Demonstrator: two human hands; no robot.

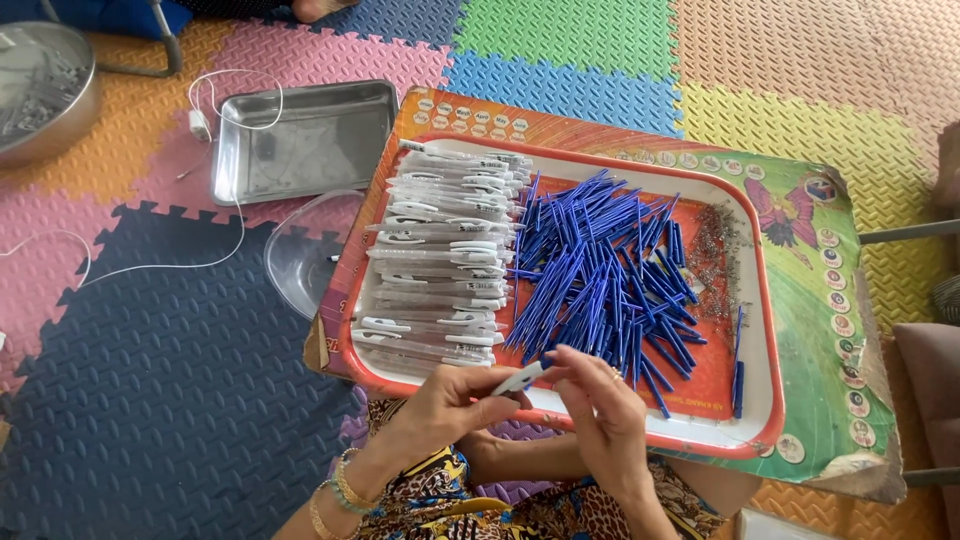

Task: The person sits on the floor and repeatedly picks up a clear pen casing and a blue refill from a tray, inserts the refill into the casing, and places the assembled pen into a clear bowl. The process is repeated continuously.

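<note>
blue refills point(600, 270), white pen barrels point(445, 255), red tray point(700, 435), pastel textured, perhaps foam, mats point(560, 35)

I see the tray's point(760, 300) left side blocked by barrels point(440, 260), middle by refills point(600, 270); its right edge lies nearly bare.

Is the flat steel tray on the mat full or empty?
Empty. The steel tray shows only bare metal inside; a white cable loops over its upper left corner.

Colourful printed board point(820, 300) under the red tray, green and orange, butterfly picture, round labels along its edges
</note>
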